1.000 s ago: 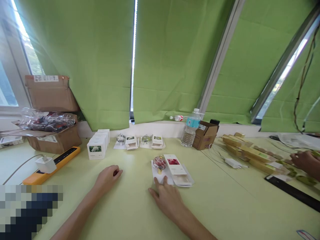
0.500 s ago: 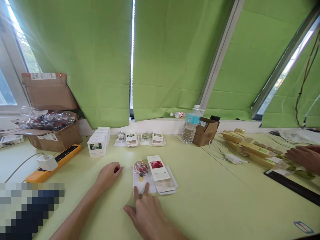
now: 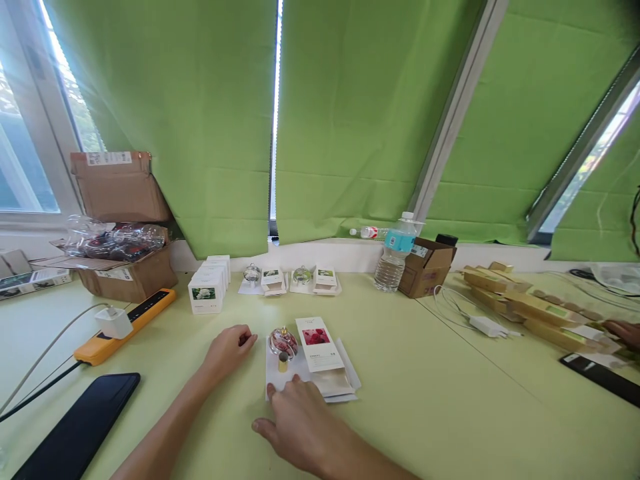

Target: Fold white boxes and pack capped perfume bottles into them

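My left hand (image 3: 231, 353) rests on the table with its fingers curled in, left of a white card (image 3: 294, 371); nothing shows in it. With fingers stretched out, my right hand (image 3: 303, 420) touches the near edge of that card. On the card sits a round clear glass bottle (image 3: 283, 342) with a pink and red pattern and a gold top. In front of the bottle stands a small gold cap (image 3: 283, 362). Against the card's right side lies a white box (image 3: 321, 345) with a red flower picture, its near end open.
Behind stand a row of white boxes (image 3: 205, 293) and two smaller bottle-and-box sets (image 3: 302, 275). A power strip (image 3: 125, 327) and a black phone (image 3: 75, 427) lie left. A water bottle (image 3: 393, 257), cardboard box (image 3: 427, 267) and charger (image 3: 487, 325) are right. Another person's hand (image 3: 623, 331) is at gold cartons (image 3: 540, 310).
The view has turned a little left, so most things sit further right in it. My right hand's fingers are less spread on the card. The other person's hand is mostly out of view.
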Action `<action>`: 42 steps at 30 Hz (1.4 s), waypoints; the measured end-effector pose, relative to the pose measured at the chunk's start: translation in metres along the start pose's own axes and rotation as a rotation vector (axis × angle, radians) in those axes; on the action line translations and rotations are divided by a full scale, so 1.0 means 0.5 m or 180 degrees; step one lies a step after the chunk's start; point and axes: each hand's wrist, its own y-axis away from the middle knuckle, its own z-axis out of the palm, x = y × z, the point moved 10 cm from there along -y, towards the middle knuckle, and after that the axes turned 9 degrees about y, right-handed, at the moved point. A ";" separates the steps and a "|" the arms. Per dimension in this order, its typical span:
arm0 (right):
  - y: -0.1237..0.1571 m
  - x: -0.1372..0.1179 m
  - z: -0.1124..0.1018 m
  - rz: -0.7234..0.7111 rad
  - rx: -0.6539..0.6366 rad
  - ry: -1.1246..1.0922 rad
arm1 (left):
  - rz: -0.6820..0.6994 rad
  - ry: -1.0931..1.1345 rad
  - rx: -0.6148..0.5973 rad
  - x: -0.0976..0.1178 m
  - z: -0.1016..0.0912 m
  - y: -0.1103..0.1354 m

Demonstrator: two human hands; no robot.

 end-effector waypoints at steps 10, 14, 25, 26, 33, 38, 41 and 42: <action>-0.010 0.067 -0.015 -0.0012 -0.0095 -0.0061 | 0.0169 0.0386 -0.0112 0.037 -0.002 0.013; -0.012 0.063 -0.011 0.0072 0.0104 0.0133 | 0.0114 0.0865 -0.0367 0.066 0.023 0.022; -0.009 0.063 -0.001 0.0098 0.0186 0.0210 | 0.0018 0.1277 -0.0327 0.088 0.045 0.024; -0.009 0.065 -0.003 0.0112 0.0196 0.0213 | 0.0021 0.1295 -0.0312 0.088 0.043 0.024; -0.009 0.073 -0.001 0.0192 0.0221 0.0186 | -0.0013 0.1492 -0.0283 0.073 0.039 0.023; -0.010 0.075 0.000 0.0210 0.0194 0.0172 | -0.0144 0.1605 -0.0174 0.040 0.031 0.016; -0.010 0.077 0.003 0.0235 0.0153 0.0147 | -0.0179 0.1498 0.0002 0.026 0.015 0.013; -0.010 0.077 0.004 0.0245 0.0129 0.0141 | -0.0188 0.1473 0.0053 0.023 0.010 0.012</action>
